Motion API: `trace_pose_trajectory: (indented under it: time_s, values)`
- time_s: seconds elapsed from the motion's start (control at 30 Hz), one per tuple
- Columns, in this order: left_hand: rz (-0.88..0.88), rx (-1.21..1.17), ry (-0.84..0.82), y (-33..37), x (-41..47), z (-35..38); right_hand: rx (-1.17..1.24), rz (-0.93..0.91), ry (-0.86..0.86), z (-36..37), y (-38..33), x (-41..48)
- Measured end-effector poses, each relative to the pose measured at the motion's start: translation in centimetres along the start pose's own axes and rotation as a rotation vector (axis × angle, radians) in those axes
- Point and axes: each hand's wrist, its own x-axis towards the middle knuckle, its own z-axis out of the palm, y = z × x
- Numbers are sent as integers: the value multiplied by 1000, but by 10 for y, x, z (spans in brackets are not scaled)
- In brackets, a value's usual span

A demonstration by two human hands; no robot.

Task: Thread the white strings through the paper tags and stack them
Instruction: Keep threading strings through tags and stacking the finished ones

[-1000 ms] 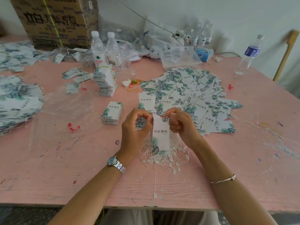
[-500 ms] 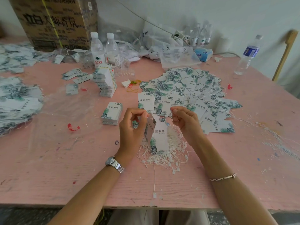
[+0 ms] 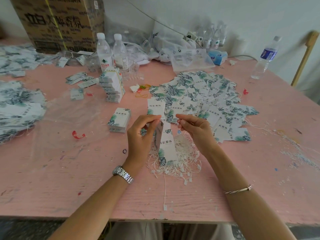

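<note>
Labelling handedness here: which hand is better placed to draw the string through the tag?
Right, likely. The left hand grips the paper tag, steadying it; the right hand pinches what looks like the white string beside its top.

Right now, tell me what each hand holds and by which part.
Left hand pinches the paper tags by their top edge. Right hand seems to pinch a white string by its end, too thin to confirm.

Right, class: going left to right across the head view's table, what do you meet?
Heap of tags → red scrap → short stack of tags → left hand → right hand → blue-labelled water bottle.
</note>
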Motion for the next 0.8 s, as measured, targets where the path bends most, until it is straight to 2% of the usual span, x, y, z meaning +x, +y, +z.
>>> trace_pose_trajectory:
  time_s: [0.5,0.8]
  values:
    - [-122,7,-84,1,-4,6,59,-70,-108,11,-7,-6]
    - [-101,7,-108,-3,-5,7,71,-110,-125,11,-8,-7]
